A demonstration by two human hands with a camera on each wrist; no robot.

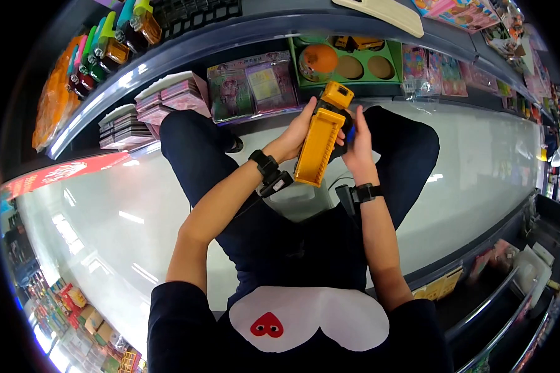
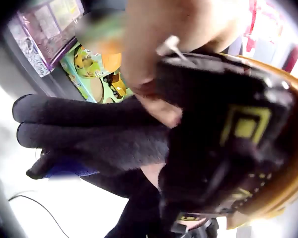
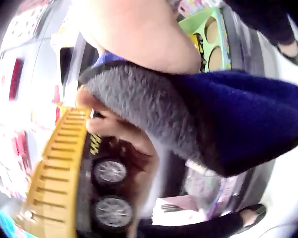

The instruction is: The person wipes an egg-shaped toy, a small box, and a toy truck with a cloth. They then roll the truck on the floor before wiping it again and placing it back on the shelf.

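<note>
Gripped in the left hand (image 1: 295,133), fingers (image 3: 116,136) curled round its dark underside just above the wheels (image 3: 109,171): a yellow toy truck (image 1: 320,140), held above the lap of a person crouched on a pale shop floor (image 1: 106,217). Lay with its long axis running away from the body, cab end far and up towards the shelf (image 1: 230,34), the ribbed yellow bed nearest the chest. Seen from the left wrist as a black chassis (image 2: 228,134) filling the right half of the view.

Closed in from the opposite flank: the right hand (image 1: 358,146), wrapped about a blue-and-grey cloth (image 3: 213,114) and set against the truck's right side near the cab. Cloth sandwiched between palm and toy, its fuzzy folds (image 2: 89,131) lying across the truck's width, at a right angle to the long axis. Right fingers mostly hidden behind the cloth, so their exact spread could not be told; clasped on the fabric, by the look of it, not splayed.

Both hands touching the toy, then, one to each side, neither nearer than the other; the left bore it, the right met it only through the cloth.

Behind, on the lowest shelf: a green tray (image 1: 354,81) with an orange ball (image 1: 319,59) in one of its round wells, flanked by packaged toys.
</note>
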